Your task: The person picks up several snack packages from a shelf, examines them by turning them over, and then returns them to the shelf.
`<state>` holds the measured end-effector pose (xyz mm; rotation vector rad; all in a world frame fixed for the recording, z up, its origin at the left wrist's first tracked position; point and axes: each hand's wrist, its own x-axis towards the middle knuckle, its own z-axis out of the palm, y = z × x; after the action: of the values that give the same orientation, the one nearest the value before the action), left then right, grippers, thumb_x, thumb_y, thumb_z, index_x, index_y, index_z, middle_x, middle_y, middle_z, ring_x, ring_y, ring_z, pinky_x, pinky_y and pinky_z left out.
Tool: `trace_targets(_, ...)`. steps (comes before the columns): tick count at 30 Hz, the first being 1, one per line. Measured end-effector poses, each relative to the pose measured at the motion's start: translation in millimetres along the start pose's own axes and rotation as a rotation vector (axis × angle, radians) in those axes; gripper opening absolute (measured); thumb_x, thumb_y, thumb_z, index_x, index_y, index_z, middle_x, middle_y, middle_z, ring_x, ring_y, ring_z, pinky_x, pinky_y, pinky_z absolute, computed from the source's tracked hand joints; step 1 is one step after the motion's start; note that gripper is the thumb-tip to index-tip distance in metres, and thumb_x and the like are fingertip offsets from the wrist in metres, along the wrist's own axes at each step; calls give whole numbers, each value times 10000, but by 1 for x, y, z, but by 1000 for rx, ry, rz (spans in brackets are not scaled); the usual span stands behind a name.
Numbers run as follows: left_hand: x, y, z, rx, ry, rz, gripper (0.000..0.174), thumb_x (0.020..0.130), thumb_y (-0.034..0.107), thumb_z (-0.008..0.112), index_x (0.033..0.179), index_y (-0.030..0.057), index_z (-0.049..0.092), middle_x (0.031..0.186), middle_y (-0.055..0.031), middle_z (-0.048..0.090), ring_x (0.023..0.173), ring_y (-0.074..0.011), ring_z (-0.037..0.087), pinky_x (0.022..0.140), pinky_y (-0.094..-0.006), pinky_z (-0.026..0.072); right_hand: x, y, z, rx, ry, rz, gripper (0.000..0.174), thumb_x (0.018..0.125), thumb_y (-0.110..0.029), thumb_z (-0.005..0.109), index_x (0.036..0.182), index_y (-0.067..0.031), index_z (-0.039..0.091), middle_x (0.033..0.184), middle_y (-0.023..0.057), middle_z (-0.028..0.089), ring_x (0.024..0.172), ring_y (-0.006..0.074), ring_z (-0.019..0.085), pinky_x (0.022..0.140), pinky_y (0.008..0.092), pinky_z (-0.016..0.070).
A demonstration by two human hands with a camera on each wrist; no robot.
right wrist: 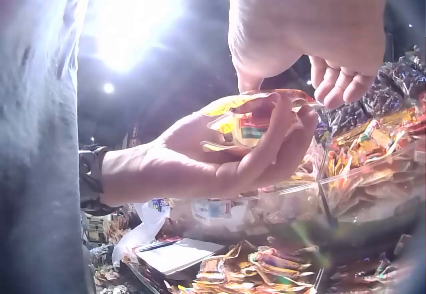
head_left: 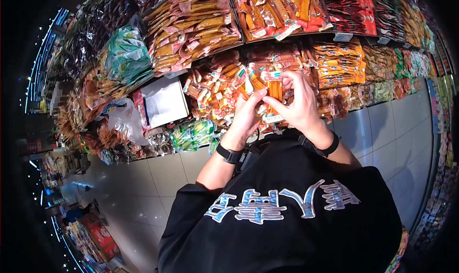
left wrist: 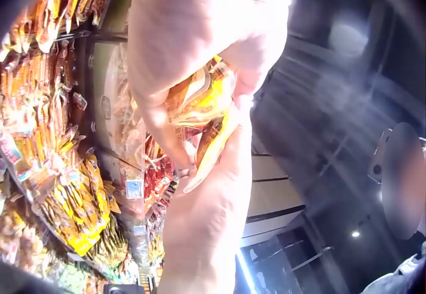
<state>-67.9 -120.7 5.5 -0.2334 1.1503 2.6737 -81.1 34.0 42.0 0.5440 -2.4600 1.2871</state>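
Note:
Several orange snack packets (head_left: 256, 82) are in my left hand (head_left: 246, 113), whose fingers curl round them in the right wrist view. My right hand (head_left: 299, 103) pinches one orange packet (head_left: 275, 91) with a white and red label, its thumb low on the front and its index finger near the top. Both thumbs nearly meet in front of the packets. Seen from the left wrist, yellow-orange wrappers (left wrist: 206, 101) bulge between the two hands. Right below the hands lies a heap of loose snack packets (head_left: 210, 94) in a display bin.
Left of the hands, a white notepad (head_left: 165, 101) with a pen lies on the bins beside a clear plastic bag (head_left: 126, 120). Behind a raised divider stand more bins of brown packets (head_left: 193, 24) and red packets (head_left: 349, 10). Yellow packets (head_left: 339, 63) are stacked at the right.

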Motion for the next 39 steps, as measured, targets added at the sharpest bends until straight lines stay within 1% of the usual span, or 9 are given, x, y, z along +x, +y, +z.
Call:
trace_targets(2, -3, 3, 6, 46, 49, 63, 241, 918, 85, 612, 1152, 28, 604, 1040, -50, 667, 912, -123, 642, 777, -267, 531, -1, -4, -2, 44, -67, -4, 476, 763, -194, 788, 1140, -31, 547, 991, 142, 580, 862, 296, 629, 740, 381, 528)
trace_targets(8, -4, 7, 0, 138, -4, 112, 226, 920, 65, 600, 1137, -1, 589, 1018, -77, 669, 911, -161, 656, 777, -292, 553, -3, 6, 4, 277, -119, 86, 420, 815, -92, 717, 1181, -8, 527, 1037, 126, 618, 907, 225, 650, 732, 340, 558)
trace_targets(9, -5, 11, 2, 119, -13, 118, 231, 920, 62, 597, 1140, -6, 582, 1014, -83, 669, 918, -169, 658, 787, -299, 557, -6, 13, 7, 733, -123, 390, 369, 860, -23, 618, 1211, 10, 508, 1077, 114, 626, 919, 197, 645, 767, 323, 555)
trace_targets(11, -4, 11, -6, 43, -29, 123, 274, 922, 70, 578, 1180, -11, 533, 1009, -116, 663, 923, -209, 667, 804, -343, 589, -2, 28, 2, 1059, -134, 565, 344, 887, 3, 481, 1230, 12, 501, 1103, 116, 625, 934, 185, 640, 802, 312, 541)
trace_targets(12, -5, 12, -10, 51, -15, 114, 277, 921, 76, 581, 1179, -12, 532, 1007, -122, 660, 920, -222, 667, 786, -360, 599, 2, 24, -7, 1150, -192, 609, 363, 898, -52, 383, 1234, -2, 510, 1105, 128, 630, 953, 187, 634, 830, 320, 528)
trace_targets(15, -8, 16, -19, -32, -83, 47, 299, 931, 138, 590, 1185, -8, 529, 983, -141, 642, 909, -284, 665, 646, -395, 606, 2, 25, -16, 1249, -235, 725, 389, 895, -98, 359, 1242, -5, 508, 1108, 142, 634, 947, 198, 634, 831, 340, 527)
trace_targets(20, -8, 15, -20, -75, -236, 9, 430, 960, 271, 556, 1280, -2, 464, 958, -132, 603, 891, -281, 643, 591, -358, 577, -2, 27, -17, 1414, -215, 684, 365, 968, -167, 346, 1245, 20, 492, 1124, 184, 630, 944, 242, 645, 834, 356, 529)
trace_targets(31, 11, -13, -9, -99, -445, -192, 699, 938, 592, 485, 1343, 31, 383, 948, -117, 567, 895, -252, 633, 545, -310, 564, -17, 38, -40, 1498, -104, 644, 440, 971, -238, 340, 1284, 42, 470, 1140, 180, 626, 972, 265, 641, 854, 387, 524)
trace_targets(39, 13, -22, 18, -43, -398, -300, 886, 899, 764, 261, 1367, 30, 425, 939, -74, 585, 836, -226, 646, 533, -278, 533, -26, 35, -52, 1106, -84, 474, 222, 1000, -134, 444, 1176, -31, 530, 1007, 75, 622, 801, 140, 628, 750, 288, 508)
